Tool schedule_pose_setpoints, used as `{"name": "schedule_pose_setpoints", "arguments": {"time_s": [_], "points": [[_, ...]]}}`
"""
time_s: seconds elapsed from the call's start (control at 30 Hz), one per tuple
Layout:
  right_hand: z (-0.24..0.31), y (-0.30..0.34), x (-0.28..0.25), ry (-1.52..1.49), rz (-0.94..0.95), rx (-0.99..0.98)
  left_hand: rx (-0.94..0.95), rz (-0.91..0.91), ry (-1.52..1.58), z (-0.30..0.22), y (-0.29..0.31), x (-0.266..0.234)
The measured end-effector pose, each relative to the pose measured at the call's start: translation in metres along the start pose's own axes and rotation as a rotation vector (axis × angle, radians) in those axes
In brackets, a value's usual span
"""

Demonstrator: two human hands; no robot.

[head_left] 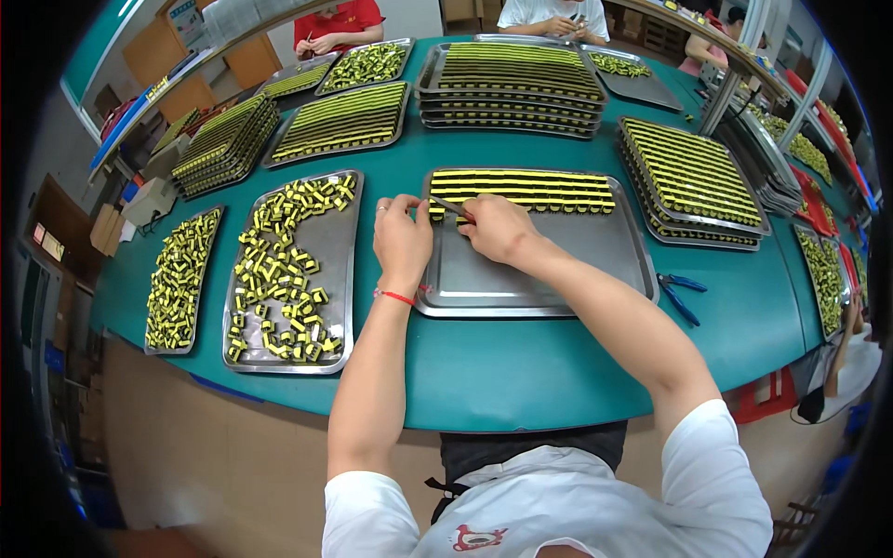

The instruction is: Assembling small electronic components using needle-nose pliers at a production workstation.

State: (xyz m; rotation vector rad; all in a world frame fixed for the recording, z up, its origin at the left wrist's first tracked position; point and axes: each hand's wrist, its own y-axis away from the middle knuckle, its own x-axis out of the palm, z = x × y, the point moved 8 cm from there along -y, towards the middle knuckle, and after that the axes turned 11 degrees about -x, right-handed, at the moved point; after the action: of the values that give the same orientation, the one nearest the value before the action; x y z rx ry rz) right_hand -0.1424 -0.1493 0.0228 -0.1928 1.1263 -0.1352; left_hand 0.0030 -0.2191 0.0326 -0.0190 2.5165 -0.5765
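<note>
Head view, my right hand (499, 229) is gripping a slim tool (450, 205), left hand (404, 240) resting beside yellow-black parts (530, 193), hold unclear

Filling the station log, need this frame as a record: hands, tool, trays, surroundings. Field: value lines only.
left hand: at the left end of the rows, fingertips by the tool's tip; grip unclear
right hand: holding a slim dark tool, tip pointing left
work tray: metal, rows of yellow-and-black parts along its far side
loose-part tray: left of work tray, parts scattered
stacked trays: right of work tray, filled with rows
blue-handled pliers: on green table, right of work tray
</note>
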Motion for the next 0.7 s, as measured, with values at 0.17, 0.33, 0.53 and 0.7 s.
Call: {"name": "schedule_pose_setpoints", "arguments": {"time_s": [0.17, 0.33, 0.53, 0.7], "points": [[0.004, -0.006, 0.005, 0.061, -0.040, 0.070, -0.069, 0.052, -0.073, 0.011, -0.001, 0.009], [0.010, -0.010, 0.004, 0.095, -0.031, 0.055, -0.031, 0.054, -0.050, 0.013, -0.003, 0.014], [0.008, -0.019, 0.009, 0.122, -0.071, 0.034, 0.009, 0.076, -0.043, 0.014, -0.004, 0.018], [0.010, -0.022, 0.012, 0.154, -0.091, 0.004, -0.014, 0.084, -0.062, 0.012, -0.003, 0.017]]}}
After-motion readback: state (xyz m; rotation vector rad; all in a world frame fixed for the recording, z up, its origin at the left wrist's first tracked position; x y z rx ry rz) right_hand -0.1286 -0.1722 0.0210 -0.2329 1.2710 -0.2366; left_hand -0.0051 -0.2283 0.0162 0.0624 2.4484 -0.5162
